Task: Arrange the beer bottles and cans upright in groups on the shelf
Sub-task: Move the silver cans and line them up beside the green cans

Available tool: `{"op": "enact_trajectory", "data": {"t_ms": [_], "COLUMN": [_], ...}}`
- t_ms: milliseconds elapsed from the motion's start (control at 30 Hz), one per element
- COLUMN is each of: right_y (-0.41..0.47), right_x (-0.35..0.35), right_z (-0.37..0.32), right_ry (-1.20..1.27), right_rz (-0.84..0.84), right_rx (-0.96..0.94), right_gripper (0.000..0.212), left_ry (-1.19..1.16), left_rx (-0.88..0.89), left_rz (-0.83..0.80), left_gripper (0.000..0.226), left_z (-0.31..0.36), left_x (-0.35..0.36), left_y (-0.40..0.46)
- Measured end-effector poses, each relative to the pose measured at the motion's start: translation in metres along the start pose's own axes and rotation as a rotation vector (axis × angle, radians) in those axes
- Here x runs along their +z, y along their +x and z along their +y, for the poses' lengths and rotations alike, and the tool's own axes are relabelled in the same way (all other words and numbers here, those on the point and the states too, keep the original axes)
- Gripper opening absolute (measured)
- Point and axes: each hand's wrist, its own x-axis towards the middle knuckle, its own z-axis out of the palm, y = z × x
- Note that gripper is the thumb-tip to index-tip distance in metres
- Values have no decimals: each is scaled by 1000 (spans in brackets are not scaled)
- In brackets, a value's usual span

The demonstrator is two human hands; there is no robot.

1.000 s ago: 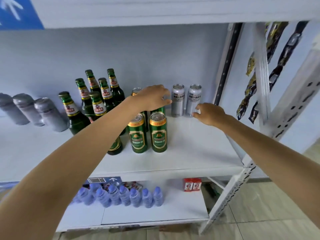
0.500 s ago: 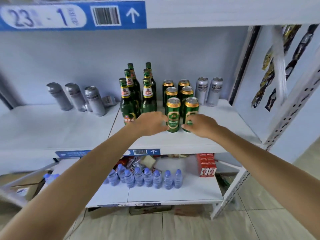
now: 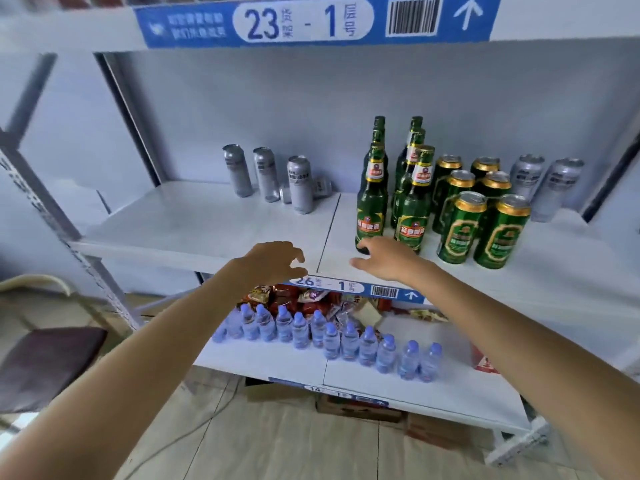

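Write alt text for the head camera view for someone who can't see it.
Two bare hands, left hand and right hand, reach open and empty toward the front edge of a white shelf. On it stand green beer bottles, green cans and silver cans in upright groups, with one small silver can on its side.

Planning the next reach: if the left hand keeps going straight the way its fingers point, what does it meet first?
Probably the base of the front green bottle. The left hand is open, fingers aimed right over the shelf edge, with the right hand close beside that line; depth is unclear.
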Motion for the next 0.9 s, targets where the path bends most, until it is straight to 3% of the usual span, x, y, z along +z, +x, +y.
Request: {"op": "enact_trajectory", "data": {"t_ms": [267,667,767,900], "right_y": [113,268,300,332], "right_x": [21,42,42,45], "right_z": [-83,-69,-61,-49], "right_ry": [90,313,443,611], "right_rz": [37,72,102,99], "right_rx": [115,310,312,274], "right_gripper": [62,58,58,75], "left_ry": [34,-97,-220,-560], "left_rx": [-47,-113,-140,-189], "left_rz": [32,103,127,204], "left_gripper": [45,48,56,77], "left_z": [-159,-271,-279,-274], "left_x": [-19,-36,-38,-46], "left_y": [20,159,208,266]}}
